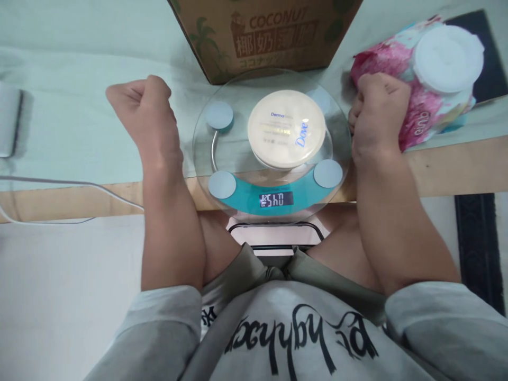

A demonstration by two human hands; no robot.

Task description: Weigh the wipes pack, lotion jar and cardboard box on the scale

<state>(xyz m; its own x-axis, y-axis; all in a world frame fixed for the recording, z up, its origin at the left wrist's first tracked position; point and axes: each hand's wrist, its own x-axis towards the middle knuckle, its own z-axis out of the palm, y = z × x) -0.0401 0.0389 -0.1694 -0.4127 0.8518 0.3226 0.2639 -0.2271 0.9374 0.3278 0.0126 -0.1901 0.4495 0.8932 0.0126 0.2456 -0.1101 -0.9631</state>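
Both hands were clenched and held nothing: left hand [145,108] and right hand [377,114] flanked the glass scale [238,159]. Dove jar [286,128] sat centered on it. Likely rigid, smooth lid; grip the rim from the sides.

Pale green cloth [71,121] covers wooden table [456,169] above white floor [59,275]
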